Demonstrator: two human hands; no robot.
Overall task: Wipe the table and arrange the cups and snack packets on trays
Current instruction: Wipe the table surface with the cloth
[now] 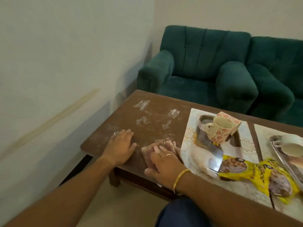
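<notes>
My right hand [164, 161] presses flat on a pinkish cloth [148, 153] at the near edge of the brown table [124, 115]. My left hand [121, 145] lies flat on the bare wood just left of the cloth, fingers apart. White spilled streaks [144, 122] and crumbs mark the tabletop beyond both hands. A cream cup with red flowers [219, 130] lies tilted on a steel tray [236, 140]. A yellow snack packet [255, 176] lies at the near right. Two white cups [290, 145] sit on a second steel tray [278, 154] at the far right.
Patterned placemats [188, 153] lie under the trays. Two green armchairs [205, 66] stand behind the table, close to its far edge. A pale wall [65, 63] runs along the left. My knee in blue cloth [180, 213] shows below the table edge.
</notes>
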